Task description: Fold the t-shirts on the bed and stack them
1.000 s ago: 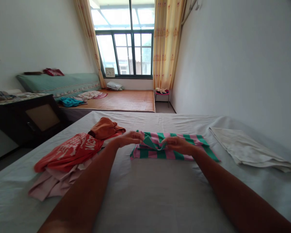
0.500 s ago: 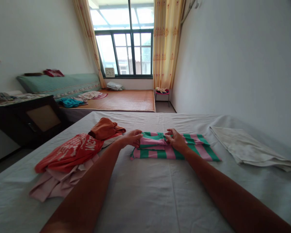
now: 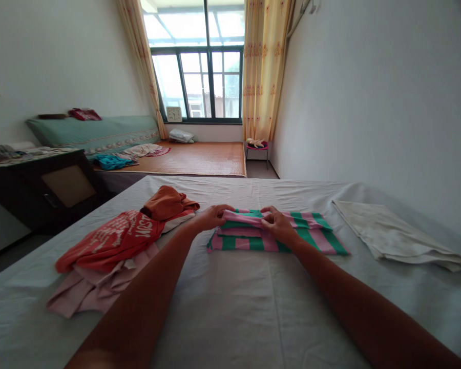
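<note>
A pink-and-green striped garment, partly folded, lies flat on the white bed sheet. My left hand pinches the left end of its upper layer. Around the middle of that same layer, my right hand has its fingers closed on the cloth. Between the two hands the layer is lifted a little and bent over. The garment's right part rests flat beyond my right hand. What kind of garment it is, I cannot tell.
On the left lies a heap of clothes with a red printed shirt, a brown-orange cloth and a pink cloth. A folded whitish cloth is at the right. Beyond stand a mat-covered bed and a dark cabinet.
The garment's upper layer between my hands has been raised and bent over, its green band now showing below the pink. Both hands have shifted only slightly.
</note>
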Demonstrator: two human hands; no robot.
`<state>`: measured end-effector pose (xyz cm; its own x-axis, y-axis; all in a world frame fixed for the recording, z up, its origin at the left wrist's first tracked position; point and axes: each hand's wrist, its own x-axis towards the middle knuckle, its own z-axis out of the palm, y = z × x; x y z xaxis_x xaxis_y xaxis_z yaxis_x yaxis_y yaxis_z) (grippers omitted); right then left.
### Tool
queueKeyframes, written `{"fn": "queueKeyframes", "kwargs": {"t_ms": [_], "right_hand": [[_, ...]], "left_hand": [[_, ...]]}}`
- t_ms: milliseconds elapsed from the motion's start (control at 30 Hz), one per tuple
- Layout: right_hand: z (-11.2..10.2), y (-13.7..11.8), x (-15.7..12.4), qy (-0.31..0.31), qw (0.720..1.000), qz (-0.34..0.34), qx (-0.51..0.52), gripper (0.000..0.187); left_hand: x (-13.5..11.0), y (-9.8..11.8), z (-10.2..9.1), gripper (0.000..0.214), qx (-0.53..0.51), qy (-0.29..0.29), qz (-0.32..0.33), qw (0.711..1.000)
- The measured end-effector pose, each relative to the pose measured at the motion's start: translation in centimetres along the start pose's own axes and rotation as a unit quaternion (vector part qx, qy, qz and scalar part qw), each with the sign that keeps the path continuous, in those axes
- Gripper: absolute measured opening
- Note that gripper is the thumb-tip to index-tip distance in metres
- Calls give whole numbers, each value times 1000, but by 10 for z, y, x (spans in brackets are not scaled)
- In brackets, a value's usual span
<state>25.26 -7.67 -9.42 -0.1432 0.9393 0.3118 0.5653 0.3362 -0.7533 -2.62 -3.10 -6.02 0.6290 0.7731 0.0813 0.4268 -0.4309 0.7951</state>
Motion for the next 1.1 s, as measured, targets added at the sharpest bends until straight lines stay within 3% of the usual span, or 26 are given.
{"fn": "queueKeyframes", "kwargs": {"t_ms": [67, 133, 233, 300, 433, 500, 633, 733, 833, 967, 1100], "right_hand": [[-5, -3, -1, -32, 998, -12, -51, 17], [-9, -10, -3, -17, 991, -46, -127, 13], [-12, -23, -4, 64, 969, -112, -212, 19], [-9, -28, -4, 59, 957, -157, -236, 22], [9, -28, -11, -29, 944, -204, -257, 29], [18, -28, -15, -53, 941, -207, -262, 34], [20, -26, -13, -66, 941, -216, -251, 36], [0, -12, 3, -8, 956, -170, -239, 35], [-37, 18, 17, 63, 957, -48, -280, 34], [-85, 58, 17, 48, 921, 82, -378, 30], [-107, 74, 7, 14, 905, 136, -402, 30]], "left_hand": [[-1, -6, -7, 47, -17, -31, -14, 999], [-1, -13, -14, 42, -11, -9, -41, 999], [0, -19, -20, 32, 100, 171, -70, 978], [2, -18, -16, 34, 203, 238, -37, 949], [6, -13, 4, 34, 337, 199, 28, 920], [6, -12, 9, 28, 370, 203, 10, 907], [2, -18, 4, 30, 376, 263, -52, 887], [1, -18, -2, 41, 362, 272, -44, 890], [7, -4, 4, 42, 329, 273, 17, 904], [18, 24, 36, 39, 297, 175, 80, 935], [20, 33, 75, 33, 339, 95, 74, 933]]}}
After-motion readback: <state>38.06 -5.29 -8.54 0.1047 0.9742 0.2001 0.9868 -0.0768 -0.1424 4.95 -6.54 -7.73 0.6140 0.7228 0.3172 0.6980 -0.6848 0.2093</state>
